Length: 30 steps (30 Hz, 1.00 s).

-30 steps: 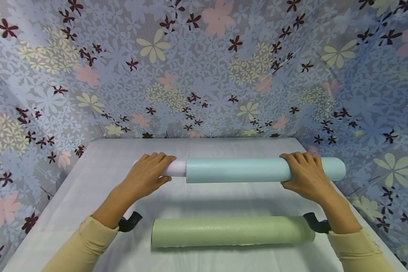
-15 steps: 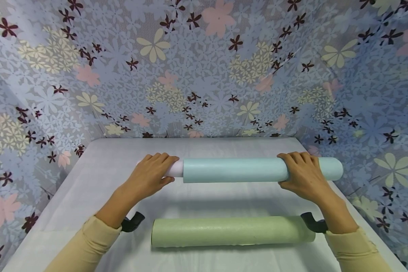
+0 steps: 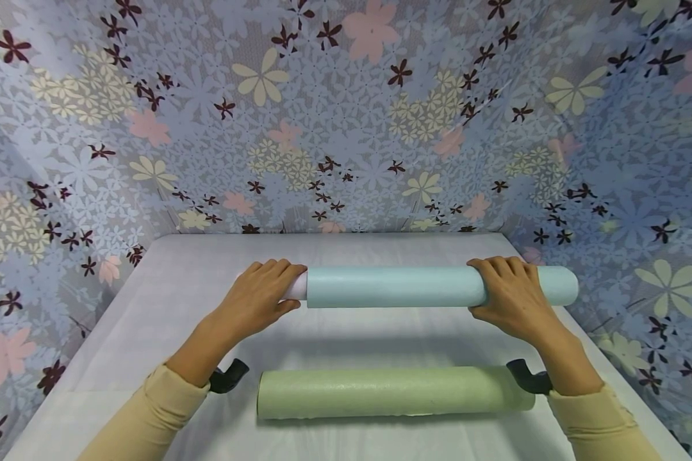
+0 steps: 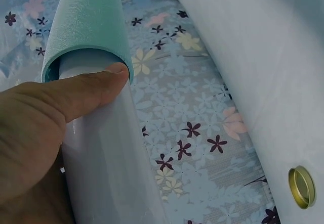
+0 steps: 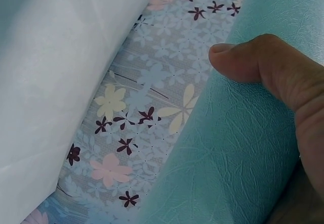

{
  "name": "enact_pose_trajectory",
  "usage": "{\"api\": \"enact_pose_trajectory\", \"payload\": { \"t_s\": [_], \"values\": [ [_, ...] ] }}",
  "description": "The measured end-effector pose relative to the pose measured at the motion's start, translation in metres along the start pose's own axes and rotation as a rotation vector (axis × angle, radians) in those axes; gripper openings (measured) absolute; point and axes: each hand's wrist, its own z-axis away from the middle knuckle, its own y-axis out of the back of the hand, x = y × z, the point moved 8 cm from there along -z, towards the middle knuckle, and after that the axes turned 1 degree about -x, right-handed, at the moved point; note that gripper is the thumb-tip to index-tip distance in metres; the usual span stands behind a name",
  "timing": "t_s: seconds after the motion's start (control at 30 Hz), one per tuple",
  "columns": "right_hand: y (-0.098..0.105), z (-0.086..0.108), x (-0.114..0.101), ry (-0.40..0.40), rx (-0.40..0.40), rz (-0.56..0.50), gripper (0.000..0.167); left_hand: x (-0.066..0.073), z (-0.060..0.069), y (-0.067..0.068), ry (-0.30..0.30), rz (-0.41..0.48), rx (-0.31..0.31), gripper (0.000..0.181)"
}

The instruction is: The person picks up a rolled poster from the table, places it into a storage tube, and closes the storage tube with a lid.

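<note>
A light blue tube (image 3: pixel 392 287) is held level above the white table, its open left end around a narrower pale lilac tube (image 3: pixel 297 288). My left hand (image 3: pixel 256 291) grips the lilac tube close to that opening. In the left wrist view my thumb (image 4: pixel 96 90) lies across the lilac tube (image 4: pixel 109 168), its tip at the blue tube's rim (image 4: pixel 88 49). My right hand (image 3: pixel 510 298) grips the blue tube near its rounded right end. The right wrist view shows that thumb on the blue tube's creased surface (image 5: pixel 223 158). How far the lilac tube runs inside is hidden.
Nearer to me, a pale green tube (image 3: pixel 395 392) lies crosswise on the white table (image 3: pixel 334 246). Floral cloth (image 3: pixel 323 128) surrounds the table at the back and sides. A small gold-coloured ring shape (image 4: pixel 302 187) shows in the left wrist view.
The blue tube and my right hand have shifted slightly left, while my left hand has moved slightly right. Less of the lilac tube shows between my left hand and the blue tube.
</note>
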Motion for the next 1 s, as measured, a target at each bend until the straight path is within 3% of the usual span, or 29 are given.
{"api": "enact_pose_trajectory", "payload": {
  "t_s": [0.63,1.0],
  "values": [
    [0.0000,0.0003,-0.0001,0.002,0.006,0.005,0.075,0.0003,0.0001,0.0014,-0.006,-0.036,0.003,0.063],
    [-0.0010,0.0032,0.0029,0.002,0.000,-0.003,0.076,-0.0079,0.0058,0.0075,0.015,0.004,0.014,0.070]
  ]
}}
